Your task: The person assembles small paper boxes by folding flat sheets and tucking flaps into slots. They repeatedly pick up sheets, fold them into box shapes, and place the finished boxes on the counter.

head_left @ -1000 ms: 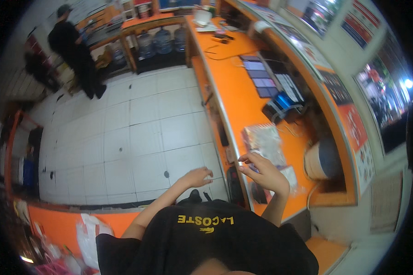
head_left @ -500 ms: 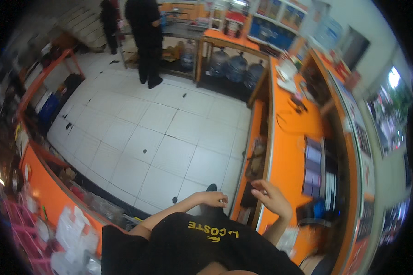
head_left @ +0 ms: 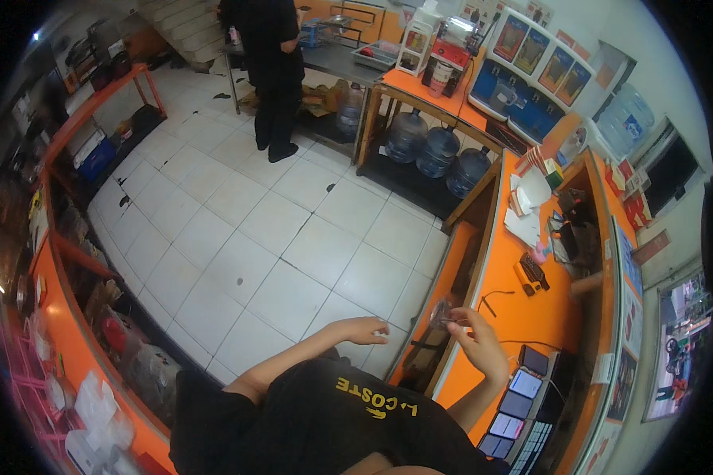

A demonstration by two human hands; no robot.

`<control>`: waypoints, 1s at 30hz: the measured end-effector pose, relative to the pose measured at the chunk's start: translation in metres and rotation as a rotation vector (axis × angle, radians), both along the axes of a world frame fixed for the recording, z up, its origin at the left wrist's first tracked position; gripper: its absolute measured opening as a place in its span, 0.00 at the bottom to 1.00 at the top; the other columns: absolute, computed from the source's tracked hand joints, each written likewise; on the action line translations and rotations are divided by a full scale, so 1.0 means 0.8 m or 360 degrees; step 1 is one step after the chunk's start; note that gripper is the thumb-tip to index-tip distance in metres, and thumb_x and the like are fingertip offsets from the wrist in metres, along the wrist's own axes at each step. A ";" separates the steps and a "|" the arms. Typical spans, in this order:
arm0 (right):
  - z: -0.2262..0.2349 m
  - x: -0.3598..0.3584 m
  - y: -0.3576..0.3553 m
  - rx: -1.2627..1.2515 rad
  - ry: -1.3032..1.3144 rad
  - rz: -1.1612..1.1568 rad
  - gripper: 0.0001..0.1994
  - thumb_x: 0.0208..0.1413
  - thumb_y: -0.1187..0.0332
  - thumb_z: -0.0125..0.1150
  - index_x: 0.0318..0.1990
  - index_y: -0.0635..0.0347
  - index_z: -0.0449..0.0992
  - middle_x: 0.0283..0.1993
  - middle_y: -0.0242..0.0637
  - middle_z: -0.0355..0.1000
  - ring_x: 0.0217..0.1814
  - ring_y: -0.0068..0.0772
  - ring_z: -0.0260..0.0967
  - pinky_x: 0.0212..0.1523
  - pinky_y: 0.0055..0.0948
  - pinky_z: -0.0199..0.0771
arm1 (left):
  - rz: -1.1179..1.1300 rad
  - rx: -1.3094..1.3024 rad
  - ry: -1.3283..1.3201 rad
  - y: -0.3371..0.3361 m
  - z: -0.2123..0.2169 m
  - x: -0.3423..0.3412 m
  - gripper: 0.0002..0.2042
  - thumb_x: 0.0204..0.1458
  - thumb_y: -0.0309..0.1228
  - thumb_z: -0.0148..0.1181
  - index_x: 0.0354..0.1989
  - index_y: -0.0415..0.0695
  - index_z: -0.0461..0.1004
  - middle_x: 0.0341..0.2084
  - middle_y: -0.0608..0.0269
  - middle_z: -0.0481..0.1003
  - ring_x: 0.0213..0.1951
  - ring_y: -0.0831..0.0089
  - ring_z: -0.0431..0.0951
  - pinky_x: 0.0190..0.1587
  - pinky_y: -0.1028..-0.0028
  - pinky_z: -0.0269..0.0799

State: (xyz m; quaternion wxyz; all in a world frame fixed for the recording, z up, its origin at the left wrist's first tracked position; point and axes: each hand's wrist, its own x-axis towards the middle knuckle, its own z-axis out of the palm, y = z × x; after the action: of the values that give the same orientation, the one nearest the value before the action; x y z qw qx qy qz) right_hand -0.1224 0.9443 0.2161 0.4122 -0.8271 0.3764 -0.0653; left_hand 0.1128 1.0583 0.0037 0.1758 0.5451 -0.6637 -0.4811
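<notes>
My left hand (head_left: 362,330) hangs in front of my body above the white tiled floor (head_left: 293,289). Its fingers are loosely bent, with a gap to the thumb, and no object shows in it. Over the inner edge of the orange counter (head_left: 483,328), my right hand (head_left: 479,346) has its thumb and forefinger close together. A thin dark bit shows at those fingertips, too small to name. Behind them a clear, shiny item (head_left: 440,314) sits on the shelf under the counter. Several phones (head_left: 516,405) lie in a row beside my right forearm.
A yellow-and-black device (head_left: 531,275) lies farther along the counter. Large water bottles (head_left: 438,150) stand below the far orange table, with a drink dispenser (head_left: 495,96) above. A person in black (head_left: 277,75) stands at a metal table (head_left: 325,59). Another orange counter (head_left: 63,293) curves along my left.
The view has shifted, so the far tables and right counter sit lower in it. My right thumb and forefinger have come closer together. My left hand stays loosely bent before me.
</notes>
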 end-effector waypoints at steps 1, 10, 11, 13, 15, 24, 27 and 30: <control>0.000 0.011 -0.019 0.0025 0.0024 0.0050 0.20 0.60 0.57 0.58 0.51 0.65 0.72 0.48 0.49 0.73 0.52 0.45 0.71 0.53 0.37 0.69 | 0.0076 0.0071 0.0015 -0.006 -0.012 0.016 0.25 0.59 0.49 0.53 0.54 0.39 0.70 0.48 0.45 0.73 0.51 0.51 0.73 0.54 0.61 0.69; -0.036 0.080 -0.235 -0.0251 0.0052 -0.0041 0.18 0.60 0.60 0.59 0.51 0.63 0.72 0.45 0.44 0.74 0.49 0.39 0.72 0.50 0.34 0.71 | 0.0127 0.0541 -0.0004 -0.166 -0.057 0.194 0.27 0.58 0.50 0.55 0.55 0.39 0.70 0.51 0.47 0.74 0.53 0.54 0.74 0.55 0.64 0.69; -0.040 0.088 -0.263 -0.0252 0.0163 -0.0091 0.19 0.60 0.60 0.59 0.51 0.64 0.72 0.45 0.46 0.74 0.49 0.41 0.72 0.51 0.34 0.71 | 0.0162 0.0517 -0.0030 -0.204 -0.048 0.212 0.26 0.58 0.50 0.55 0.55 0.39 0.71 0.50 0.47 0.74 0.52 0.55 0.74 0.54 0.63 0.69; -0.044 0.104 -0.310 -0.0312 0.0024 -0.0130 0.19 0.59 0.59 0.59 0.50 0.65 0.72 0.45 0.47 0.73 0.49 0.42 0.72 0.50 0.34 0.71 | 0.0051 0.0349 -0.0176 -0.286 -0.026 0.243 0.23 0.60 0.46 0.53 0.56 0.41 0.70 0.52 0.49 0.73 0.54 0.57 0.73 0.55 0.64 0.69; -0.046 0.125 -0.354 -0.0315 -0.0034 -0.0197 0.19 0.59 0.60 0.59 0.49 0.66 0.72 0.45 0.47 0.73 0.48 0.42 0.72 0.50 0.34 0.71 | -0.0006 0.0232 -0.0197 -0.365 -0.004 0.265 0.21 0.61 0.43 0.53 0.56 0.42 0.71 0.53 0.50 0.72 0.54 0.58 0.72 0.55 0.65 0.69; -0.062 0.136 -0.523 -0.0287 -0.0182 -0.0677 0.17 0.59 0.61 0.58 0.48 0.66 0.73 0.47 0.47 0.73 0.49 0.43 0.72 0.52 0.35 0.70 | -0.0147 -0.0612 0.0200 -0.754 0.033 0.187 0.15 0.59 0.32 0.54 0.52 0.41 0.70 0.47 0.50 0.71 0.48 0.59 0.74 0.49 0.65 0.71; -0.074 0.104 -0.567 -0.0136 -0.0171 -0.0900 0.18 0.59 0.59 0.58 0.48 0.66 0.73 0.48 0.50 0.73 0.50 0.48 0.71 0.53 0.37 0.69 | -0.0141 -0.0736 0.0332 -0.888 0.017 0.110 0.19 0.57 0.31 0.56 0.56 0.39 0.66 0.49 0.48 0.68 0.49 0.56 0.74 0.50 0.64 0.71; -0.091 0.065 -0.605 -0.0078 -0.0126 -0.1138 0.18 0.59 0.59 0.57 0.47 0.65 0.74 0.47 0.50 0.74 0.48 0.47 0.72 0.49 0.38 0.71 | -0.0112 -0.0950 0.0291 -0.997 -0.012 0.046 0.24 0.54 0.31 0.59 0.56 0.34 0.62 0.51 0.44 0.66 0.51 0.53 0.72 0.54 0.63 0.69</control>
State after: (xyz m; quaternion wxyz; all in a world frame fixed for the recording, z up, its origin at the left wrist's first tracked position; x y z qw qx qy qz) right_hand -0.0706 0.4602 0.1432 0.3575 -0.6496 0.6241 -0.2464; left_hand 0.1495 0.2609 -0.0055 0.3703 0.4005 -0.7755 -0.3179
